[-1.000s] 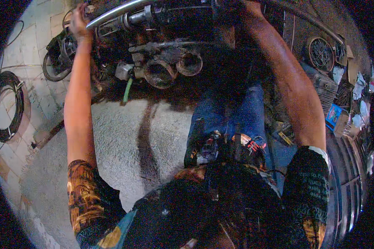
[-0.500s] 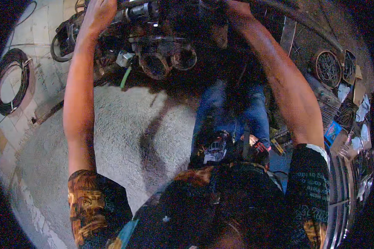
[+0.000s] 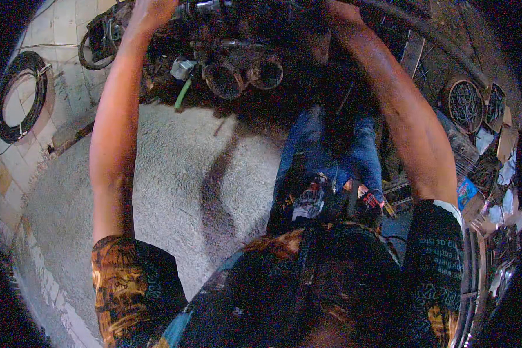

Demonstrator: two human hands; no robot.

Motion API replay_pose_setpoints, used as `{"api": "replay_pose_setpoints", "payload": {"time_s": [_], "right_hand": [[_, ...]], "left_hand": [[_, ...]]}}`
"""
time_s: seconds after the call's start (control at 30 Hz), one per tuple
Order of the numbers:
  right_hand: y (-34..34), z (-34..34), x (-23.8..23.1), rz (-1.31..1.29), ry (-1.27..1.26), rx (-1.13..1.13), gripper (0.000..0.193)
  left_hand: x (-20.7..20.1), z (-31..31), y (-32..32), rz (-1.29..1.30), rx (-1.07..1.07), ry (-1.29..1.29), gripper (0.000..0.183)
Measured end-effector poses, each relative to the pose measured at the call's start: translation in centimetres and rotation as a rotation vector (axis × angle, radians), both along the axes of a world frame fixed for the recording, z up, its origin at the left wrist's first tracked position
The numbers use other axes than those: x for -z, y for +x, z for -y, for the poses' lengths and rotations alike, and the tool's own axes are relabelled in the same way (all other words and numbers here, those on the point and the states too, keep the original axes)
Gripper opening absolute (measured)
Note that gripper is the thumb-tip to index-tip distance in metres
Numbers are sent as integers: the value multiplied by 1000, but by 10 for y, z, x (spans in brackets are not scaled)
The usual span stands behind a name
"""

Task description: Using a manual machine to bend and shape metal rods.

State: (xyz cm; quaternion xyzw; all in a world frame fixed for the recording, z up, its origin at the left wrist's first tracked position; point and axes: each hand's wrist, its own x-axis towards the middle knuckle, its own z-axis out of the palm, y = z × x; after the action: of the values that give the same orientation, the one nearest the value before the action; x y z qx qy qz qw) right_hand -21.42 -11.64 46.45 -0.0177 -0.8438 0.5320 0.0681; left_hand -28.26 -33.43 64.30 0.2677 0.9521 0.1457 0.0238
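Both my arms stretch forward to a dark, greasy machine assembly (image 3: 226, 43) at the top of the view. My left hand (image 3: 156, 8) reaches its left part, and the upper edge cuts off the fingers. My right hand (image 3: 343, 13) is at its dim right side, its fingers cut off or lost in shadow. Between the hands, two round, open-ended metal ports (image 3: 223, 80) face toward me. Left of them sits a pale, blocky fitting (image 3: 182, 68) with a short green tube (image 3: 182, 94) hanging down. What either hand touches cannot be made out.
A coil of black cable (image 3: 8, 95) lies on the tiles at left. Rough grey concrete (image 3: 174, 156) stretches below the machine. At right are a round container of metal pieces (image 3: 465, 104), scraps and a blue packet (image 3: 467, 192). A thick dark hose (image 3: 441, 49) crosses the upper right.
The whole view has shifted, so the machine and floor sit slightly higher and farther right. Both hands remain at the machine's top, with little visible change in the arms.
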Motion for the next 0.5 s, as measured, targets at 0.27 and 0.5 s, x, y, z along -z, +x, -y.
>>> {"api": "replay_pose_setpoints", "payload": {"time_s": [0.27, 0.5], "right_hand": [[-2, -6, 21, -62, 346, 189, 18], [-26, -4, 50, -446, 153, 268, 14]], "left_hand": [[-7, -12, 5, -89, 18, -45, 56], [14, 3, -10, -18, -121, -25, 58]]}}
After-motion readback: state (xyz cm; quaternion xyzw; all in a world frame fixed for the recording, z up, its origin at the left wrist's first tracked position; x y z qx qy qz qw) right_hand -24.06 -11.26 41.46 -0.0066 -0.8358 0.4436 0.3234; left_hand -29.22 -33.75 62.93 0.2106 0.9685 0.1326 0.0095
